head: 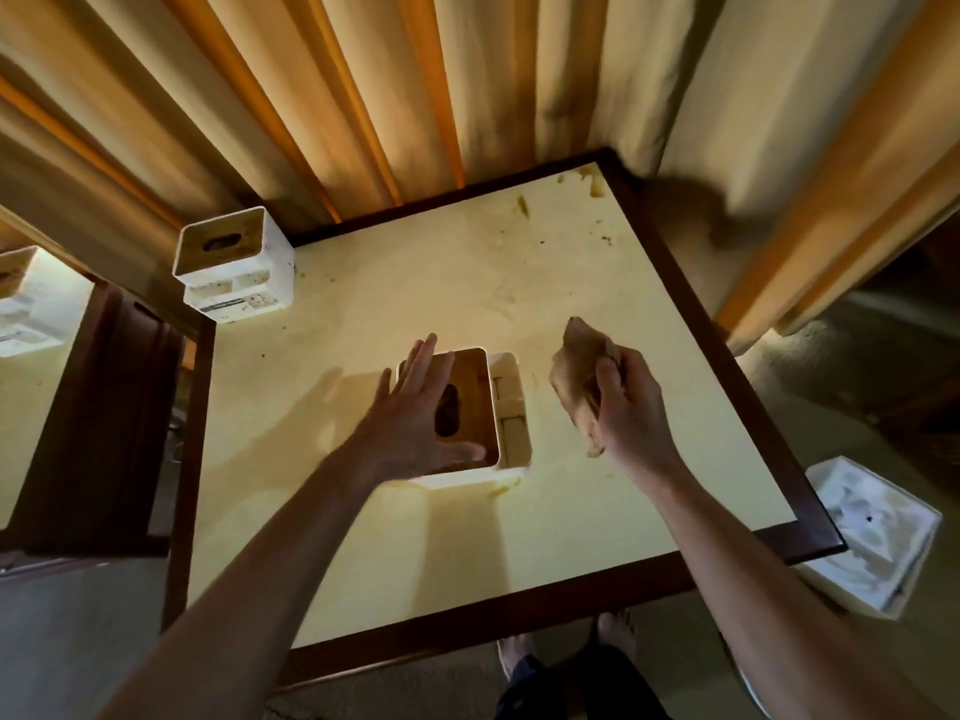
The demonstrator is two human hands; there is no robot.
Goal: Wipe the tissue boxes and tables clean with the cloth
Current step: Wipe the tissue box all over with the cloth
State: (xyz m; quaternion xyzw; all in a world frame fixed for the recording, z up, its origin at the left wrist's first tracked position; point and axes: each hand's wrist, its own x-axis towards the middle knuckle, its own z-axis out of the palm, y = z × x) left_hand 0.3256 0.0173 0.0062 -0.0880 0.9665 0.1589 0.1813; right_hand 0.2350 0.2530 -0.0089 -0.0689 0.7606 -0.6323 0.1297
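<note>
left hand: laid flat, fingers straight, on tissue box at frame centre | right hand: clamped on cloth, right of box | table: stained, upper right

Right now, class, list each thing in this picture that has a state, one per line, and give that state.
Left hand: open, fingers straight, over the near tissue box.
Right hand: grips the cloth.
Cloth: bunched, lifted off the table.
Near tissue box: upright, mid-table.
Far tissue box: upright at the far left corner, speckled.
Table: stained near the far right corner.
</note>
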